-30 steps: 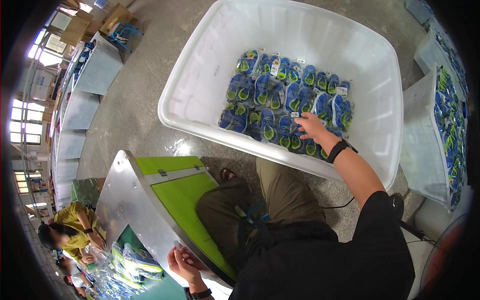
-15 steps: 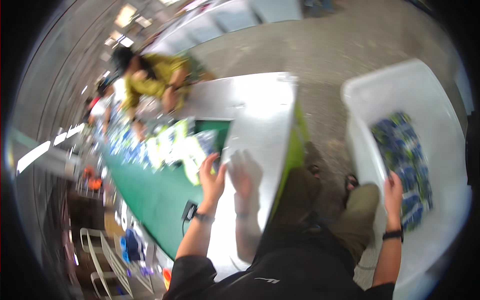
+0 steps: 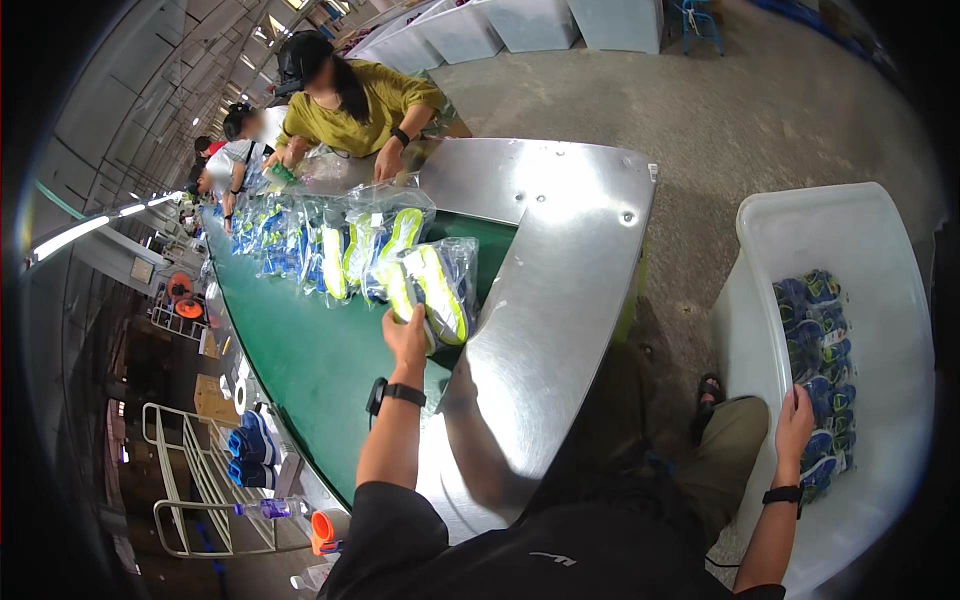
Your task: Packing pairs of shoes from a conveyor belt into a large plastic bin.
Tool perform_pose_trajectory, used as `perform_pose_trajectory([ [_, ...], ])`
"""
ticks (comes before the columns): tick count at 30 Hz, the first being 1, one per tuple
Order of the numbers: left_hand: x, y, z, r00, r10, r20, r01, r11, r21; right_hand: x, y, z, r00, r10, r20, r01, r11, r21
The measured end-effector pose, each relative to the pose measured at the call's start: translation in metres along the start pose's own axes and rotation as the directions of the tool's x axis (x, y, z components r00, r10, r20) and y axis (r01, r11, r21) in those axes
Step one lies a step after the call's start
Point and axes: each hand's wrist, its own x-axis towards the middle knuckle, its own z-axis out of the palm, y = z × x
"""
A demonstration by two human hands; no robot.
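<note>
At the near end of the green conveyor belt [image 3: 320,370], my left hand [image 3: 406,348] closes on a clear-bagged pair of shoes [image 3: 437,290], soles up, white with lime-yellow edges. Its fingertips are partly hidden against the shoes. More bagged shoes [image 3: 335,258] crowd the belt just beyond. On my right, my right hand [image 3: 795,425] grips the near rim of a large white bin [image 3: 745,300]. Inside that bin lie several rows of blue and lime shoes [image 3: 818,345].
A metal ledge [image 3: 560,270] borders the belt's end. Across it stands a co-worker in a mustard top [image 3: 365,105], with others farther along. White bins [image 3: 530,25] line the back. Left of the belt are blue shoes [image 3: 250,450], a bottle [image 3: 270,508], an orange cup [image 3: 328,530] and a metal rack [image 3: 190,480].
My left hand, raised and spread over the ledge's edge before, has come onto the bagged shoes. My right hand stays on the bin rim. The view has shifted and sharpened.
</note>
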Motion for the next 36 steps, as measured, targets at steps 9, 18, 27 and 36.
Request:
perform_pose_trajectory([
  [9, -0.128, -0.008, -0.061, 0.901, 0.404, 0.157, -0.401, 0.915, -0.049, 0.000, 0.000, -0.003, 0.999, -0.013, 0.043, 0.018, 0.994, -0.109],
  [18, -0.139, 0.041, -0.078, 0.706, -0.114, 0.699, 0.529, 0.740, -0.414, 0.000, 0.001, -0.005, 0.999, 0.014, 0.032, -0.011, 0.997, -0.083],
  [27, -0.171, 0.099, -0.005, 0.667, -0.149, 0.730, 0.478, 0.837, -0.266, -0.017, -0.185, 0.008, 0.970, -0.231, 0.068, 0.186, 0.897, 0.400],
  [36, -0.189, 0.106, 0.030, 0.717, -0.070, 0.693, 0.387, 0.867, -0.313, -0.055, -0.301, 0.088, 0.761, -0.494, 0.421, 0.134, 0.754, 0.642],
])
